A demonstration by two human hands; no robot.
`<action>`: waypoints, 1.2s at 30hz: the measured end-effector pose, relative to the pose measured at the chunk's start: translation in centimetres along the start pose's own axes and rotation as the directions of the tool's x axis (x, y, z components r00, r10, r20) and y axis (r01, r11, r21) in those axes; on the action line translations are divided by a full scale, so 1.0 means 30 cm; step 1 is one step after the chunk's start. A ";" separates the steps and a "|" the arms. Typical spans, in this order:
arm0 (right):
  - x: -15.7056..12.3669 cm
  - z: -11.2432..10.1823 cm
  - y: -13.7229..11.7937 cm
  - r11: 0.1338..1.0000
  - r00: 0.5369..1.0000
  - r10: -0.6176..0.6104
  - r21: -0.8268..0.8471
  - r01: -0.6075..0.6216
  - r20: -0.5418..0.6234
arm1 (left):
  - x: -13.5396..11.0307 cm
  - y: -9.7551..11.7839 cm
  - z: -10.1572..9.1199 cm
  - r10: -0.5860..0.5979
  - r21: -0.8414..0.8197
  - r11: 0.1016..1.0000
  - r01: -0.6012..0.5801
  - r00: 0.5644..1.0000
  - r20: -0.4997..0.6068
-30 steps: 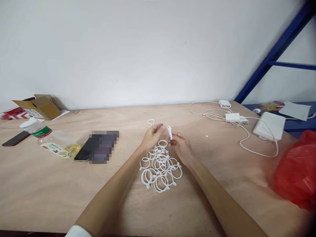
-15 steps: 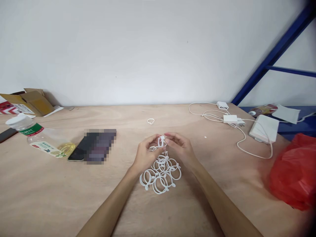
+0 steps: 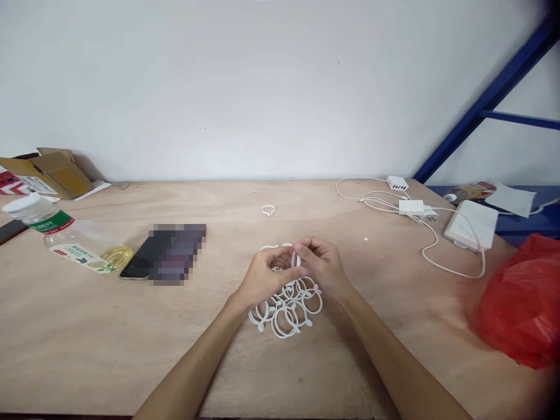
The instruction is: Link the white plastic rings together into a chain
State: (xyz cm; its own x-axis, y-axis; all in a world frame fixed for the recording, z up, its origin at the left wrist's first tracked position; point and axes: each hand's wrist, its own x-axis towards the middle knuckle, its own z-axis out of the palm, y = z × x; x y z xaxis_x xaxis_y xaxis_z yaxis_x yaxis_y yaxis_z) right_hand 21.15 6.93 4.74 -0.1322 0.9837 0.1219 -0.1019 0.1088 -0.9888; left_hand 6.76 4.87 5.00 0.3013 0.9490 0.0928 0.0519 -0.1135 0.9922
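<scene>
Between my two hands, in the middle of the head view, is a white plastic ring point(image 3: 296, 259) seen nearly edge-on. My left hand point(image 3: 268, 272) pinches it from the left with thumb and fingers. From the right, my right hand point(image 3: 321, 262) grips the same ring near its top. Below and behind the hands lies a cluster of white plastic rings point(image 3: 286, 321), several of them linked or overlapping, with small tabs on them; the left hand hides part of it. One loose white ring point(image 3: 268, 210) with a gap in it lies farther back on the wooden table point(image 3: 210, 356).
On the left lie a clear bottle point(image 3: 65, 236), a dark phone point(image 3: 140, 256) beside a blurred patch, and a cardboard box point(image 3: 65, 175). To the right are white cables and a charger point(image 3: 411, 207), a white box point(image 3: 471, 224) and a red plastic bag point(image 3: 522, 303).
Both hands have shifted slightly to the right with the ring, which is now turned edge-on between the fingertips. The view has tilted down a little.
</scene>
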 end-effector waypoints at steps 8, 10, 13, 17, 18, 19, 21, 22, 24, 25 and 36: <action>0.006 -0.010 0.018 1.000 0.998 0.025 -0.013 -0.024 0.050 | -0.004 -0.005 0.001 0.072 0.199 0.978 -0.066 0.997 -0.025; 0.005 -0.007 0.021 1.000 0.999 0.008 -0.027 -0.007 0.054 | -0.004 -0.004 0.001 0.092 0.253 0.964 -0.078 0.995 -0.042; 0.003 -0.003 0.023 1.000 0.999 -0.001 -0.023 0.002 0.045 | -0.005 -0.003 0.005 0.107 0.294 0.952 -0.085 0.993 -0.057; 0.009 -0.006 0.020 0.999 0.998 0.040 0.009 -0.040 0.040 | -0.010 0.000 0.002 0.071 0.304 0.951 -0.052 0.996 -0.052; 0.013 -0.008 0.019 0.999 0.998 0.050 0.010 -0.051 0.037 | -0.009 0.002 -0.006 0.047 0.306 0.952 -0.034 0.998 -0.037; 0.016 -0.011 0.018 0.998 0.998 0.059 0.011 -0.059 0.035 | -0.005 0.003 -0.020 0.019 0.305 0.952 -0.015 1.000 -0.011; 0.022 -0.017 0.019 0.997 0.996 0.074 0.013 -0.075 0.055 | 0.017 0.003 -0.066 -0.027 0.315 0.949 0.019 0.999 0.020; 0.023 -0.018 0.020 0.997 0.993 0.082 0.004 -0.083 0.080 | 0.037 0.000 -0.096 -0.037 0.333 0.942 0.029 0.999 0.016; 0.022 -0.017 0.024 0.994 0.981 0.103 -0.055 -0.095 0.163 | 0.097 -0.013 -0.163 0.047 0.472 0.880 0.052 0.980 -0.195; 0.020 -0.015 0.026 0.991 0.972 0.110 -0.100 -0.091 0.210 | 0.135 -0.024 -0.196 0.111 0.574 0.816 0.071 0.955 -0.275; 0.044 -0.033 0.089 0.932 0.992 -0.124 -0.344 0.116 -0.003 | 0.401 -0.159 -0.281 0.151 0.741 0.671 0.004 0.978 -0.142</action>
State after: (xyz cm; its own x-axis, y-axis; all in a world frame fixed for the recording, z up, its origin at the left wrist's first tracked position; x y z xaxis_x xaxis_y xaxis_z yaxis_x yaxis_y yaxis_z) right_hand 21.68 8.67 2.18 -0.1155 0.9630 0.2436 0.2289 0.2645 -0.9368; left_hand 2.11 19.31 2.09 0.1671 0.9531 0.2522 0.7417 -0.2901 0.6048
